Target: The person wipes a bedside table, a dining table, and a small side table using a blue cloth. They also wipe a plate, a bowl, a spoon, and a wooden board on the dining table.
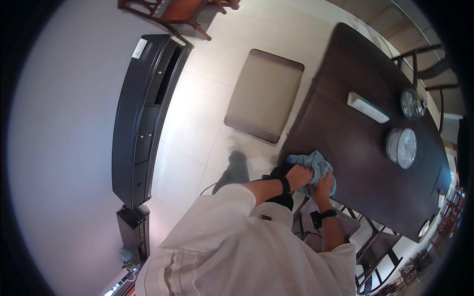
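A bunched light-blue cloth (316, 164) lies over the near left corner of a dark brown table (344, 148). My left hand (300, 177) grips the cloth from the left side. On the cloth's lower right part, my right hand (323, 187) is closed around a fold of it. The two hands are close together at the table's edge, and the cloth hides some of the fingers. Both wrists wear black bands. Farther over the tabletop stand a white box-like item (368, 108) bearing writing, a round clear-covered container (401, 148) and a glass-like lidded vessel (412, 103).
A stool or bench with a beige top (264, 96) stands on the tiled floor left of the table. Along the wall runs a long black cabinet (129, 122) with a gap at one drawer. Dark wooden chairs (377, 236) stand below the table's right side. A cord lies near my leg.
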Demonstrator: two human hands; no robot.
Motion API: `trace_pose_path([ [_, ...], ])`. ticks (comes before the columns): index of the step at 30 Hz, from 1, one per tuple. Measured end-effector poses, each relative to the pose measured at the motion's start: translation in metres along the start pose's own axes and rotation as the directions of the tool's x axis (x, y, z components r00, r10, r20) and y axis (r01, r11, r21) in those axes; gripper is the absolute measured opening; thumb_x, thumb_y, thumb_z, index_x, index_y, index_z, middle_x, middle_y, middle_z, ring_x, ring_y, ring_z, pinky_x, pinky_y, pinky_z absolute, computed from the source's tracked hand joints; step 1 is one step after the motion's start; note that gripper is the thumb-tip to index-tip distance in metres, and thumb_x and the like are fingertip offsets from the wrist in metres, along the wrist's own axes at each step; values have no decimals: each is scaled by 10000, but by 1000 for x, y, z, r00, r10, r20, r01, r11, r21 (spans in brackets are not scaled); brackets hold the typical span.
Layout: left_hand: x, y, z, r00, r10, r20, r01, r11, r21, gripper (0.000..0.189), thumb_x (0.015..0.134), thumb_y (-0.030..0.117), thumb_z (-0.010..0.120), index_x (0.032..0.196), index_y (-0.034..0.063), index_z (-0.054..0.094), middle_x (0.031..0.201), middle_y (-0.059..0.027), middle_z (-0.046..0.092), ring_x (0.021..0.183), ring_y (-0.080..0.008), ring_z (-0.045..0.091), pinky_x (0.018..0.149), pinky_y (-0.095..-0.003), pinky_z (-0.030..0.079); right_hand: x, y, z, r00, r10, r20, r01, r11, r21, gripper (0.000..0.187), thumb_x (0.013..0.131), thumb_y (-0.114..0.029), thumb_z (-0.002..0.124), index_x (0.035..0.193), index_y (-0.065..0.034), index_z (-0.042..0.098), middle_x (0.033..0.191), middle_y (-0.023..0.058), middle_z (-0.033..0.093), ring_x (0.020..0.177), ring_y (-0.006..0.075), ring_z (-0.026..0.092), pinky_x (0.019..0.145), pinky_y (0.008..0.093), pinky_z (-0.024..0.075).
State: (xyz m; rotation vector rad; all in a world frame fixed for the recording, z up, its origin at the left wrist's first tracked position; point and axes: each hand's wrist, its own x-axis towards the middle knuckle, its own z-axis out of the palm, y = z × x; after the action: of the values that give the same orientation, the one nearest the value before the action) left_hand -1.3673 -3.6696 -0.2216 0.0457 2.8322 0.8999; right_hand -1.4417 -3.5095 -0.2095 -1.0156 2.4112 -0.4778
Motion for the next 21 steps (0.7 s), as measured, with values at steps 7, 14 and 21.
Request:
trace_pose_path([
  [7,-103,-148,-98,993,-113,-38,110,990,-86,158,754,140,618,897,74,620,850,-126,658,803,-314,664,665,-426,521,92,-108,89,938,-345,-47,345,939,5,581,788,-200,699,1314,-91,479,1308,265,461,1197,465,431,1004,531,344],
  [14,-281,-273,-199,920,-356,-162,303,910,-283,317,764,109,643,1069,85,557,1171,-145,544,946,-345,614,756,-443,513,188,-346,129,831,-473,291,324,838,438,460,789,-160,713,1207,-45,560,1246,208,530,1185,405,463,1012,447,380],
  [21,-332,-335,-286,594,-655,-467,350,733,-584,503,768,132,706,1194,52,451,1349,-187,428,1126,-399,524,886,-450,476,311,-489,106,643,-695,321,548,711,442,521,767,-89,697,1259,-58,528,1231,207,513,1134,408,490,971,438,420],
])
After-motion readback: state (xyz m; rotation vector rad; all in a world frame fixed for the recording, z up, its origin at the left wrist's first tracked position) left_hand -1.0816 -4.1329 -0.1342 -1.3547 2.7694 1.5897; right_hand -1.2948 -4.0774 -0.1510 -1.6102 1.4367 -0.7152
